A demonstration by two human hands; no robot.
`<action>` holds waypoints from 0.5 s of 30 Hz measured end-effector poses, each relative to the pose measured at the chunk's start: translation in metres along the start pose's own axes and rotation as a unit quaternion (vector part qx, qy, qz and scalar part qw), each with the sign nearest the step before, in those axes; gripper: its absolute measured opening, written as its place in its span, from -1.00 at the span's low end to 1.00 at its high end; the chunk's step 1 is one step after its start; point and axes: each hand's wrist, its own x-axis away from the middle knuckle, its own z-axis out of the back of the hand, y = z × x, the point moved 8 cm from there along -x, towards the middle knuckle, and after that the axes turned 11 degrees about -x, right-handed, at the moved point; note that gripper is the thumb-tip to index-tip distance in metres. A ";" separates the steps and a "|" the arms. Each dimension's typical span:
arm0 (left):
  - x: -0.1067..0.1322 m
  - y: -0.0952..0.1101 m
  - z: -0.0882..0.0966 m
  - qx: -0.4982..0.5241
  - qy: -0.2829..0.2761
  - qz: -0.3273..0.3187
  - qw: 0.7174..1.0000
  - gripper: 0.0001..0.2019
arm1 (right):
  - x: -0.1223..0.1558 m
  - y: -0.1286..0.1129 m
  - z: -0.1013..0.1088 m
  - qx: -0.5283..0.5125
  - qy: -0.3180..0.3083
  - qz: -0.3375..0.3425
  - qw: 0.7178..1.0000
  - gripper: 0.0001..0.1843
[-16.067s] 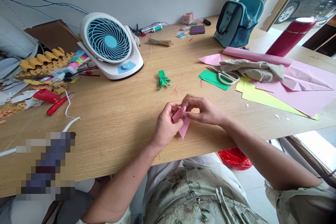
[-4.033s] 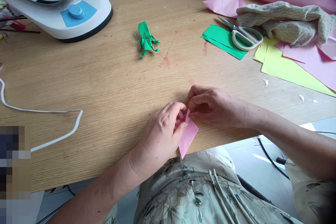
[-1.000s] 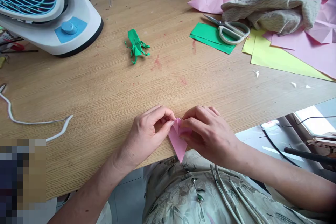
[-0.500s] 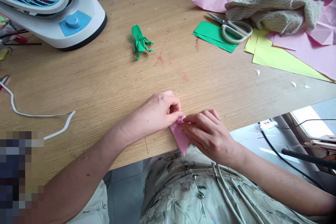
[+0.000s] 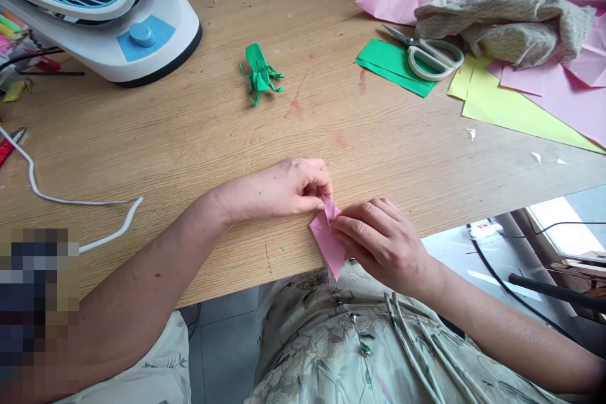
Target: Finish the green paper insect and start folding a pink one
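Observation:
A small folded pink paper piece [image 5: 327, 242] lies at the near edge of the wooden table [image 5: 199, 139], its pointed tip hanging past the edge. My left hand [image 5: 284, 188] pinches its upper corner with fingers closed. My right hand [image 5: 383, 243] presses and pinches the same piece from the right, fingers closed on it. A finished green paper insect [image 5: 259, 72] sits farther back on the table, apart from both hands.
A white and blue desk fan [image 5: 95, 6] stands at the back left. A white cable [image 5: 71, 202] loops at the left. Scissors [image 5: 428, 53] lie on green paper [image 5: 386, 66], with a grey cloth [image 5: 506, 25] and pink and yellow sheets [image 5: 511, 107] at the right.
Both hands stay on the pink piece. My left forearm has swung down onto the table and the hand has shifted up and right. The fold's upper corner shows more.

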 end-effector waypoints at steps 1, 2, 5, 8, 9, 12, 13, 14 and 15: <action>-0.001 -0.001 -0.001 0.002 -0.005 0.000 1.000 -0.82 | 0.000 0.000 0.000 0.002 0.006 0.005 1.000 -0.75; -0.002 -0.001 -0.001 0.002 -0.012 0.001 1.000 -0.83 | 0.000 -0.001 0.001 0.004 0.012 0.011 1.000 -0.76; -0.004 -0.001 -0.002 -0.006 -0.034 -0.001 0.999 -0.85 | -0.002 -0.002 0.001 0.007 0.015 0.020 1.000 -0.75; -0.006 0.000 -0.002 -0.020 -0.052 -0.002 0.998 -0.87 | -0.002 -0.003 0.002 0.010 0.013 0.023 1.000 -0.74; -0.006 0.000 -0.002 -0.023 -0.056 -0.003 0.998 -0.88 | -0.002 -0.003 0.002 0.010 0.013 0.023 1.000 -0.74; -0.006 0.002 -0.004 -0.011 -0.072 -0.017 0.997 -0.87 | -0.002 -0.002 0.001 0.011 0.012 0.025 1.000 -0.74; -0.006 0.002 -0.005 -0.003 -0.077 -0.025 0.997 -0.85 | -0.002 -0.002 0.001 0.012 0.011 0.025 1.000 -0.75; -0.006 0.003 -0.006 0.005 -0.078 -0.031 0.996 -0.84 | -0.002 -0.002 0.001 0.012 0.010 0.026 1.000 -0.76; -0.006 0.003 -0.006 0.010 -0.077 -0.035 0.996 -0.82 | -0.002 -0.002 0.001 0.012 0.010 0.026 1.000 -0.77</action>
